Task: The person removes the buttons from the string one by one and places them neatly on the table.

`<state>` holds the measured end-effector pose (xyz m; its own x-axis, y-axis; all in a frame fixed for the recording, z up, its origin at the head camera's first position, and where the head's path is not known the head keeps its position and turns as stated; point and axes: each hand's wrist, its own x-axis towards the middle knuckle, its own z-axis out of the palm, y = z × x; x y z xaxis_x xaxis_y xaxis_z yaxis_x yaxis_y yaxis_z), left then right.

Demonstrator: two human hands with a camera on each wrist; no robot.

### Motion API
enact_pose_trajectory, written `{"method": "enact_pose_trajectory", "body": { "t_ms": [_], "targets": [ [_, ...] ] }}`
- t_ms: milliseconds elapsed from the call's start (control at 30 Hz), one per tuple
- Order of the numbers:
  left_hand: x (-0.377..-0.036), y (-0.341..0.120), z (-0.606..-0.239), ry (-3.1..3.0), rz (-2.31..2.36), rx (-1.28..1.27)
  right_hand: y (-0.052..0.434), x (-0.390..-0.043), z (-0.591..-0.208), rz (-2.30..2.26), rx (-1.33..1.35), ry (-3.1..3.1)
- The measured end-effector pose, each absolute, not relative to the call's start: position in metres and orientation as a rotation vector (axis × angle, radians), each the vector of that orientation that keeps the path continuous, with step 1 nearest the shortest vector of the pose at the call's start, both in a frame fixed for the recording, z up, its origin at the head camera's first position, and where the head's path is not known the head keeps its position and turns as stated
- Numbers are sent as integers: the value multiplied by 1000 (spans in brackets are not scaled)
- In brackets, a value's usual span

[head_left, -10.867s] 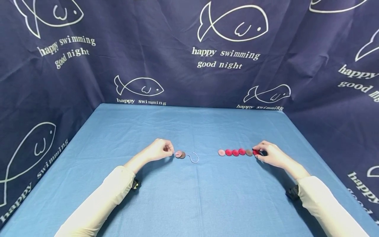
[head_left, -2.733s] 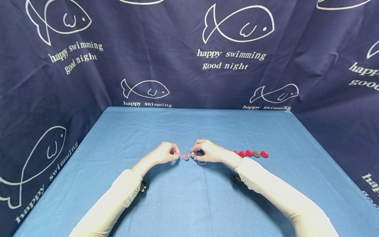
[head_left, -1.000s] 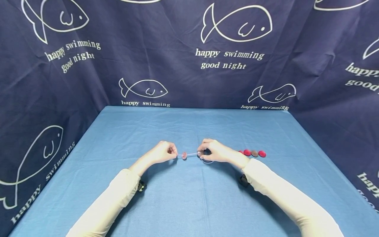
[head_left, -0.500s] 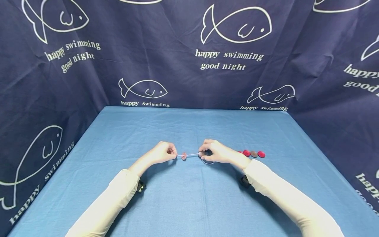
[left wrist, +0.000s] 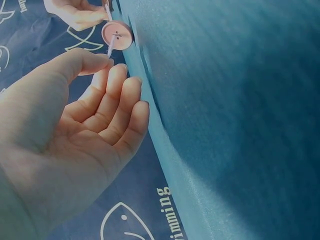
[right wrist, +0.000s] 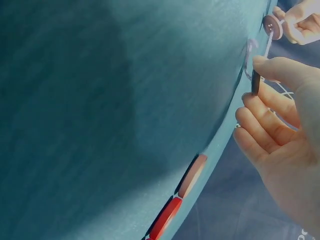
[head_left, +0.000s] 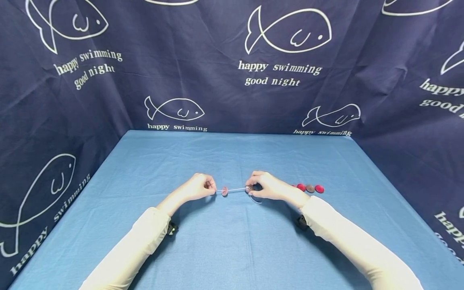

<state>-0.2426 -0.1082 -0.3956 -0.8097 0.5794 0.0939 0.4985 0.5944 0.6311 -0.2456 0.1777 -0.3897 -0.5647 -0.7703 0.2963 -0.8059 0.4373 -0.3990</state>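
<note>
My left hand (head_left: pixel 198 186) pinches one end of a thin white string (head_left: pixel 236 189) between thumb and index finger. A pink button (left wrist: pixel 124 31) is threaded on the string, just off the left fingertips. From there the string runs taut to the right, up to a brown button (head_left: pixel 249 188). Thumb and fingers of my right hand (head_left: pixel 267 185) pinch that brown button, seen edge-on as a dark disc in the right wrist view. Below the right fingers a short loose tail of string curves down over the table.
Right of my right hand lie a red button (head_left: pixel 301 187), a brown button (head_left: pixel 310 188) and another red button (head_left: pixel 319 189) in a row; the hand hides its left part. A pink button (right wrist: pixel 193 176) of the row shows in the right wrist view. Blue cloth (head_left: pixel 217 249) covers the table.
My right hand left the row's right end and took the brown button beside the pink one. It has since drawn it rightward, lengthening the taut string; the loose tail has shortened. My left hand barely moved.
</note>
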Motion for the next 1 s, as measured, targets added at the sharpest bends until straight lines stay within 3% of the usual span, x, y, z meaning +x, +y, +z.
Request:
{"method": "enact_pose_trajectory", "body": {
  "t_ms": [1000],
  "targets": [
    [-244,-110,-397,2739,1020,894,193,-245,-389,765,1312,-2753]
  ]
}}
